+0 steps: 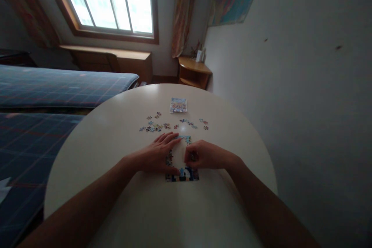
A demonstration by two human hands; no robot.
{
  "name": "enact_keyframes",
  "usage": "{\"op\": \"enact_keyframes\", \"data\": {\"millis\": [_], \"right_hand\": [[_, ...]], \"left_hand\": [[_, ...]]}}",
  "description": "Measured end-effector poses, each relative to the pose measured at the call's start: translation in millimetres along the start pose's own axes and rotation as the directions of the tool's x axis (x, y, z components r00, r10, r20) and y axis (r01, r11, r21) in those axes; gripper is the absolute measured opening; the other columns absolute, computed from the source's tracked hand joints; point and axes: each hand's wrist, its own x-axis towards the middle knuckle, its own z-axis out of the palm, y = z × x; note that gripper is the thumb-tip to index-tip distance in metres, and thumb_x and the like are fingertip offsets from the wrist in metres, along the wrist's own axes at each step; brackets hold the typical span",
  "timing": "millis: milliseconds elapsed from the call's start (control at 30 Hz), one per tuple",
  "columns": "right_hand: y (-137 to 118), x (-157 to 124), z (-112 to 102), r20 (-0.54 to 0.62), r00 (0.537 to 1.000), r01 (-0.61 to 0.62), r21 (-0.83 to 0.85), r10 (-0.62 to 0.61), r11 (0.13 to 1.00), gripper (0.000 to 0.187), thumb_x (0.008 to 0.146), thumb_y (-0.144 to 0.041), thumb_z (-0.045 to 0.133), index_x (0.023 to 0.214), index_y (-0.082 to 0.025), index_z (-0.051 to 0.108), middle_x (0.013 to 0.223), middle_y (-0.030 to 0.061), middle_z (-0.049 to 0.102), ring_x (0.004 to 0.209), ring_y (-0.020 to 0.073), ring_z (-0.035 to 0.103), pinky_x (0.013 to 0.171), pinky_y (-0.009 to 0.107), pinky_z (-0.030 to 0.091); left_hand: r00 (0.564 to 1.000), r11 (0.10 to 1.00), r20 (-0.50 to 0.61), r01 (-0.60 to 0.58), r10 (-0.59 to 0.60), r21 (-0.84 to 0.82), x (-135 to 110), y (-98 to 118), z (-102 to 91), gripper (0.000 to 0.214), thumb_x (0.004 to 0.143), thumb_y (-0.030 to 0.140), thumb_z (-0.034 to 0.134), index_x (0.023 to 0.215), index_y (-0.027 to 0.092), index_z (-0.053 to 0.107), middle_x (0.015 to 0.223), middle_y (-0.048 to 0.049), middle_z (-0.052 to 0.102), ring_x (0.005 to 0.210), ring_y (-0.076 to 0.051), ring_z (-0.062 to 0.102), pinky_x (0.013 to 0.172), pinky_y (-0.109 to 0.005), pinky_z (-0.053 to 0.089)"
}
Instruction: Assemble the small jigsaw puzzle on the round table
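A partly assembled jigsaw puzzle (182, 175) lies on a round white table (116, 143), its middle still bare. My left hand (158, 154) rests flat on the puzzle's left side with fingers stretched out. My right hand (203, 155) sits on the right side, its fingers curled in a pinch over a small puzzle piece (193, 157). Several loose puzzle pieces (162, 125) are scattered just beyond the puzzle. A small picture card (178, 105) lies farther back on the table.
A bed with a blue plaid cover (52, 85) stands to the left of the table. A grey wall (305, 85) runs along the right. A wooden corner shelf (193, 71) and a window (110, 0) are at the back.
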Motion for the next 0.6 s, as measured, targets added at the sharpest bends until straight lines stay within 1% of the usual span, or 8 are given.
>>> {"op": "enact_keyframes", "data": {"millis": [233,367,433,500,533,567,600], "right_hand": [[2,0,0,0.005,1.000,0.003,-0.013,-0.002,1.000,0.008,0.077,-0.016,0.068,0.084,-0.016,0.070,0.074,-0.0009,0.066,0.063,0.0088,0.058,0.062,0.019,0.043],[2,0,-1,0.004,1.000,-0.002,-0.006,0.002,1.000,0.010,0.077,-0.022,0.072,0.084,-0.016,0.070,0.072,-0.0017,0.064,0.062,0.0087,0.057,0.060,0.019,0.042],[4,0,-2,-0.009,1.000,-0.004,-0.002,0.004,1.000,0.013,0.079,-0.027,0.072,0.085,-0.016,0.071,0.071,-0.0016,0.064,0.062,0.0091,0.056,0.060,0.019,0.041],[10,0,-6,-0.083,0.996,-0.037,-0.011,0.036,0.999,0.016,0.082,-0.032,0.070,0.088,-0.017,0.072,0.072,-0.0006,0.065,0.062,0.0101,0.056,0.060,0.021,0.041],[15,0,-9,-0.155,0.986,-0.070,-0.030,0.065,0.997,0.018,0.084,-0.033,0.067,0.090,-0.017,0.072,0.073,0.0003,0.066,0.063,0.0110,0.056,0.061,0.022,0.042],[22,0,-13,-0.246,0.965,-0.112,-0.058,0.095,0.992,0.020,0.085,-0.034,0.065,0.093,-0.017,0.072,0.076,0.0017,0.068,0.065,0.0123,0.057,0.063,0.023,0.044],[30,0,-17,-0.350,0.930,-0.157,-0.095,0.115,0.983,0.022,0.087,-0.034,0.062,0.097,-0.017,0.072,0.082,0.0039,0.070,0.070,0.0141,0.059,0.067,0.026,0.046]], "left_hand": [[1.000,1.000,0.017,0.015,-0.015,0.000,0,4,-4.0,0.106,0.071,0.076,0.064,0.153,0.022,0.023,0.161,-0.0134,0.018,0.148,-0.035,0.012,0.119,-0.050,0.019],[0.999,1.000,0.027,0.025,-0.024,-0.011,0,6,-6.5,0.106,0.072,0.076,0.063,0.153,0.020,0.025,0.161,-0.0148,0.018,0.148,-0.036,0.012,0.119,-0.050,0.019],[1.000,1.000,0.023,0.019,-0.018,-0.024,0,5,-5.9,0.105,0.072,0.076,0.063,0.153,0.021,0.025,0.161,-0.0144,0.018,0.148,-0.037,0.013,0.119,-0.052,0.020],[1.000,0.999,0.011,0.013,-0.013,-0.036,0,4,-5.0,0.106,0.071,0.077,0.064,0.153,0.023,0.024,0.161,-0.0137,0.018,0.148,-0.037,0.013,0.118,-0.053,0.020],[1.000,0.999,0.005,0.011,-0.011,-0.040,0,4,-4.8,0.106,0.071,0.077,0.064,0.153,0.024,0.024,0.161,-0.0134,0.018,0.148,-0.038,0.013,0.118,-0.053,0.020],[1.000,0.999,0.002,0.009,-0.009,-0.044,0,3,-5.0,0.106,0.071,0.077,0.064,0.154,0.024,0.024,0.161,-0.0133,0.018,0.148,-0.038,0.013,0.118,-0.053,0.019],[1.000,0.999,0.002,0.007,-0.007,-0.048,0,3,-5.5,0.106,0.071,0.077,0.064,0.154,0.024,0.024,0.161,-0.0132,0.018,0.148,-0.038,0.013,0.119,-0.053,0.019]]}}
